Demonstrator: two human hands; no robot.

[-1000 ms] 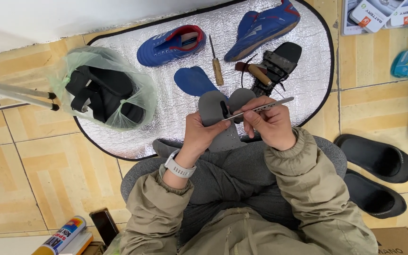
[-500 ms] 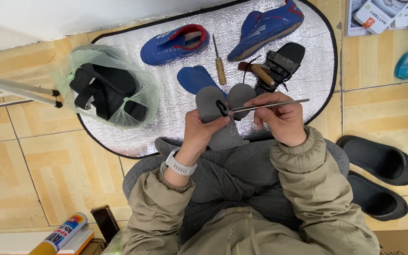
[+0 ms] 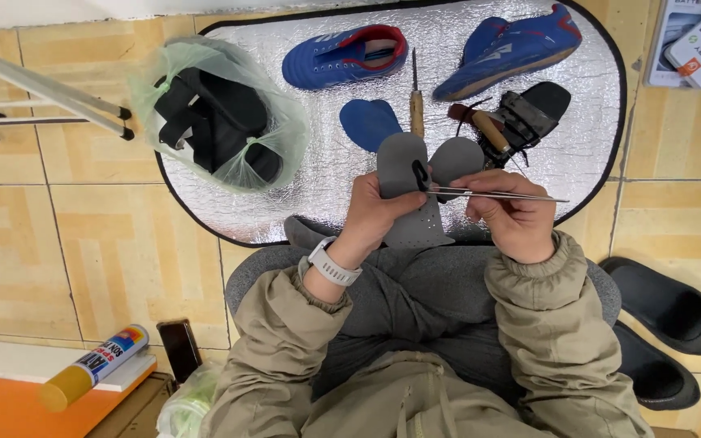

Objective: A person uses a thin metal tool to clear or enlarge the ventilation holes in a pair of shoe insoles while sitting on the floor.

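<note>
Nearest the camera, the olive jacket sleeves (image 3: pixel 545 341) and grey trousers filled the lower centre of the view. At the lower left edge lay a yellow-capped tube (image 3: pixel 95 367) and a dark phone (image 3: pixel 178 349); at the lower right, a pair of black slides (image 3: pixel 663 324) rested on the tiled floor (image 3: pixel 58 243), close beside the right knee.

Above the lap, the left hand (image 3: pixel 379 215), with a white watch (image 3: pixel 330 264) at the wrist, was closed around a grey insole (image 3: pixel 406 191), gripping it from the left side with the thumb across its face. The insole stood roughly upright, its toe end pointing away from the body. The right hand (image 3: pixel 513 215) was closed on a thin metal tool (image 3: pixel 496 194), held level, with its tip at a small black loop on the insole. A second grey insole (image 3: pixel 458 158) showed just behind the first.

Beyond the hands, the silver mat (image 3: pixel 318 186) carried a blue insole (image 3: pixel 369 122), a wooden-handled awl (image 3: pixel 416 101), a black sandal (image 3: pixel 533 113) with a brown-handled tool lying across it, and two blue shoes (image 3: pixel 346 55) (image 3: pixel 513 47) at the far edge. A green plastic bag holding black footwear (image 3: pixel 217 122) occupied the mat's left part. Bare mat remained between the bag and the blue insole. Light metal legs (image 3: pixel 42 89) crossed the left edge; packaged goods (image 3: pixel 695 40) lay at the upper right corner.
</note>
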